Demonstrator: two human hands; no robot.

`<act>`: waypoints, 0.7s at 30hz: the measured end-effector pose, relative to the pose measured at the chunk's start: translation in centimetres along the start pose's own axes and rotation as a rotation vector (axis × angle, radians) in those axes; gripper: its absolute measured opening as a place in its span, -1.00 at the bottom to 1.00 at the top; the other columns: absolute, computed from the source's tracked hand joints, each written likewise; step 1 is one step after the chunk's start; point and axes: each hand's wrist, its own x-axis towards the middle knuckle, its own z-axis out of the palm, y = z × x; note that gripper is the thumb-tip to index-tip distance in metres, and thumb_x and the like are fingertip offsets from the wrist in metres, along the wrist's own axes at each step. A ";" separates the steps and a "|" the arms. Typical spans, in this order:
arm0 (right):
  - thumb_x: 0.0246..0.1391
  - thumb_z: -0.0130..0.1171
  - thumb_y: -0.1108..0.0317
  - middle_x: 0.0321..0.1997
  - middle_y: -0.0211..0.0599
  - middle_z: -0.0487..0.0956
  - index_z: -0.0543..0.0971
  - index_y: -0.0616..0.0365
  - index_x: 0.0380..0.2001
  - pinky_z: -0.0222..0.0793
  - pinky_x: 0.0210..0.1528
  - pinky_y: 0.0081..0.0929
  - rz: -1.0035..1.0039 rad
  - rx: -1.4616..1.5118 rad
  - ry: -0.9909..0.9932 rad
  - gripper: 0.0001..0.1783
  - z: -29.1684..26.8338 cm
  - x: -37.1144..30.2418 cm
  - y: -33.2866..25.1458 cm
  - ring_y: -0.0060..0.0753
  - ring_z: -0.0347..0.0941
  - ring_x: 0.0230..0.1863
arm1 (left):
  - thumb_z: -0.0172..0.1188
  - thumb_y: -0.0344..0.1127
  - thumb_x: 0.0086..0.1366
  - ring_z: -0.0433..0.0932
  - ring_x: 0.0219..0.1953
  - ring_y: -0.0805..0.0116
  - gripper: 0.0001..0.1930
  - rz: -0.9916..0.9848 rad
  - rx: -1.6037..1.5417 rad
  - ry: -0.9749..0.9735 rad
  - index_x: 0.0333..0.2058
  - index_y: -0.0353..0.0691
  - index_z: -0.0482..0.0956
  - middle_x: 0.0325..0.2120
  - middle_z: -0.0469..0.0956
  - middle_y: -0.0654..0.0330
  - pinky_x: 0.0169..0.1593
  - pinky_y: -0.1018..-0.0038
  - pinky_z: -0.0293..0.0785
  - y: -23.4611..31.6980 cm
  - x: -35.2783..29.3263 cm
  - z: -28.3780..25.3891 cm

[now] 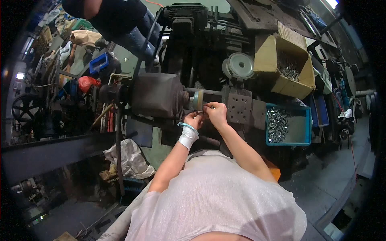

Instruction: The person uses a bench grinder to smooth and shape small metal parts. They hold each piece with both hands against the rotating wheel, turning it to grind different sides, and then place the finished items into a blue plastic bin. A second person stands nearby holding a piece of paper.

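Both my hands meet in front of a small round wheel with a yellowish rim, mounted on the spindle of a dark machine. My left hand, with a white wrap and a light blue band at the wrist, is closed in a pinch just below the wheel. Beside it on the right, my right hand is closed too, its fingertips close to the wheel's lower edge. What the fingers hold is too small and too hidden to name. A dark block with holes stands right of my right hand.
On the right, a blue bin holds many small shiny metal parts. Behind it, an open cardboard box contains more. A pale round disc sits behind the block. Another person's legs are at the upper left.
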 end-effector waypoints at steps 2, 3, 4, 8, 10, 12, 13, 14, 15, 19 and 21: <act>-0.18 0.14 0.53 -0.63 -0.29 0.49 0.51 0.42 -0.53 0.37 -0.62 -0.65 -0.025 -0.007 0.014 -0.88 0.0 0.4 0.4 -0.58 0.41 -0.63 | 0.09 -0.37 0.08 0.33 -0.71 0.57 -0.89 0.027 0.033 0.007 -0.51 -0.30 0.44 -0.67 0.41 0.28 -0.69 0.68 0.21 0.5 -0.2 0.4; -0.18 0.14 0.53 -0.63 -0.29 0.49 0.51 0.42 -0.53 0.37 -0.62 -0.65 -0.022 -0.009 0.016 -0.87 0.1 0.2 0.1 -0.58 0.41 -0.62 | 0.10 -0.37 0.07 0.33 -0.71 0.57 -0.88 0.026 0.014 0.009 -0.52 -0.30 0.44 -0.67 0.41 0.28 -0.69 0.68 0.21 0.3 -0.2 0.4; -0.18 0.14 0.52 -0.63 -0.29 0.49 0.51 0.42 -0.53 0.37 -0.62 -0.65 -0.018 -0.012 0.019 -0.87 0.1 -0.1 -0.3 -0.58 0.41 -0.62 | 0.10 -0.37 0.07 0.33 -0.71 0.57 -0.88 0.025 -0.005 0.011 -0.52 -0.30 0.44 -0.67 0.42 0.27 -0.69 0.69 0.20 0.2 -0.2 0.3; -0.22 0.15 0.46 -0.64 -0.21 0.52 0.56 0.34 -0.50 0.32 -0.57 -0.62 0.088 0.064 0.007 -0.84 -0.1 -0.8 -1.8 -0.56 0.43 -0.62 | 0.09 -0.37 0.08 0.33 -0.71 0.59 -0.88 0.093 0.042 0.001 -0.52 -0.31 0.45 -0.67 0.42 0.27 -0.70 0.71 0.16 0.4 -0.6 0.3; -0.20 0.14 0.47 -0.66 -0.26 0.51 0.55 0.36 -0.49 0.32 -0.58 -0.69 0.134 0.148 -0.012 -0.84 -0.5 -1.6 -3.5 -0.60 0.41 -0.63 | 0.07 -0.39 0.09 0.33 -0.72 0.59 -0.89 0.144 0.095 -0.025 -0.51 -0.32 0.46 -0.67 0.43 0.26 -0.71 0.71 0.13 0.9 -1.2 0.4; -0.18 0.14 0.48 -0.66 -0.31 0.49 0.54 0.37 -0.46 0.31 -0.59 -0.73 0.125 0.247 -0.057 -0.84 -1.3 -2.5 -4.8 -0.62 0.40 -0.63 | 0.06 -0.31 0.13 0.32 -0.71 0.60 -0.83 0.182 0.115 -0.084 -0.49 -0.31 0.47 -0.66 0.43 0.27 -0.70 0.71 0.13 1.9 -2.7 0.4; -0.17 0.14 0.49 -0.66 -0.34 0.48 0.54 0.37 -0.45 0.30 -0.59 -0.76 0.121 0.297 -0.080 -0.84 -1.8 -2.9 -5.2 -0.63 0.39 -0.63 | 0.06 -0.27 0.15 0.31 -0.71 0.60 -0.80 0.201 0.125 -0.113 -0.48 -0.31 0.47 -0.66 0.43 0.28 -0.70 0.71 0.13 2.2 -3.3 0.3; -0.17 0.13 0.49 -0.63 -0.33 0.49 0.54 0.35 -0.44 0.31 -0.58 -0.75 0.101 0.309 -0.108 -0.84 -2.1 -3.3 -5.4 -0.64 0.39 -0.62 | 0.04 -0.21 0.16 0.31 -0.70 0.60 -0.76 0.138 0.051 -0.150 -0.46 -0.31 0.47 -0.65 0.43 0.28 -0.69 0.71 0.13 2.1 -3.7 -0.2; -0.17 0.13 0.49 -0.61 -0.33 0.49 0.54 0.34 -0.43 0.32 -0.57 -0.73 0.083 0.322 -0.132 -0.84 -2.5 -3.7 -5.5 -0.64 0.39 -0.61 | 0.02 -0.16 0.17 0.30 -0.70 0.60 -0.72 0.072 -0.022 -0.189 -0.44 -0.31 0.46 -0.64 0.43 0.28 -0.69 0.70 0.14 2.0 -4.1 -0.7; -0.13 0.11 0.48 -0.58 -0.36 0.49 0.54 0.31 -0.39 0.30 -0.53 -0.73 0.055 0.344 -0.252 -0.83 -3.1 -4.3 -4.4 -0.65 0.39 -0.56 | -0.01 -0.06 0.18 0.30 -0.64 0.59 -0.66 -0.182 -0.170 -0.330 -0.38 -0.28 0.45 -0.59 0.42 0.28 -0.66 0.71 0.17 2.5 -4.8 -1.1; -0.12 0.11 0.48 -0.59 -0.37 0.48 0.54 0.31 -0.39 0.26 -0.55 -0.73 0.044 0.324 -0.266 -0.83 -3.1 -4.8 -4.2 -0.66 0.37 -0.56 | 0.04 -0.15 0.17 0.31 -0.62 0.58 -0.73 -0.191 -0.211 -0.408 -0.41 -0.27 0.44 -0.57 0.42 0.26 -0.66 0.71 0.17 1.4 -4.2 -1.5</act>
